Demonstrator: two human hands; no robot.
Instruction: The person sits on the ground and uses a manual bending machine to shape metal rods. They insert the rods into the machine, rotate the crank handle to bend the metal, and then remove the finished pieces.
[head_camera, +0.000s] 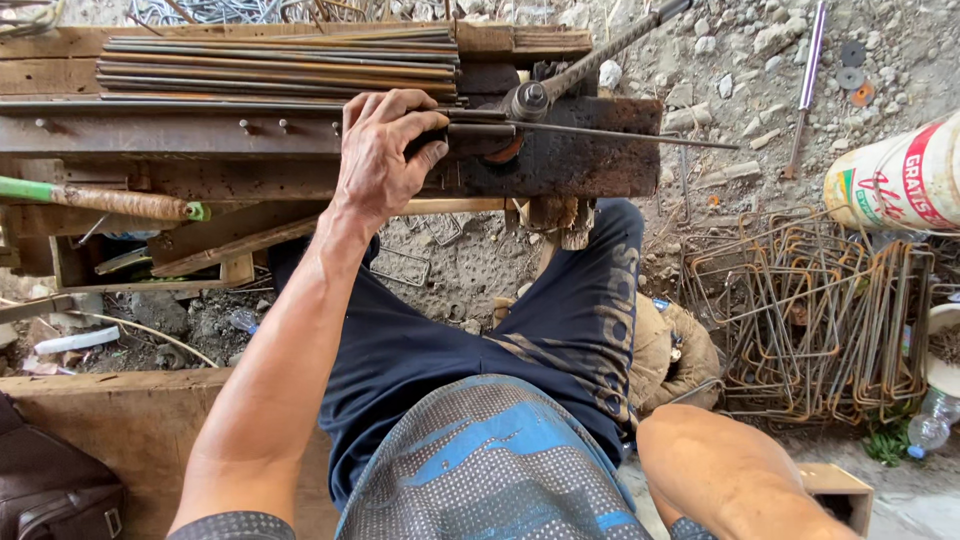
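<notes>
Presently, a thin steel rod (600, 133) is held against a rusty bending jig (560, 150) near the upper middle of the frame. The left hand (385, 150) is curled over the rod's near end, fingers closed around it and pressing it to the jig's steel plate. Only the right forearm is seen, at the lower right of the frame; that hand is out of view, so its state cannot be told. A long lever bar (610, 45) runs from the jig's pivot toward the upper right. A bundle of straight rods (280, 65) is stacked on the wooden bench (60, 45) at the upper left, and finished bent stirrups (810, 320) are piled at the right. The step in hand is judged to be the seating of the rod between the jig's pins; a steady hold would be called for while the lever is swung.
</notes>
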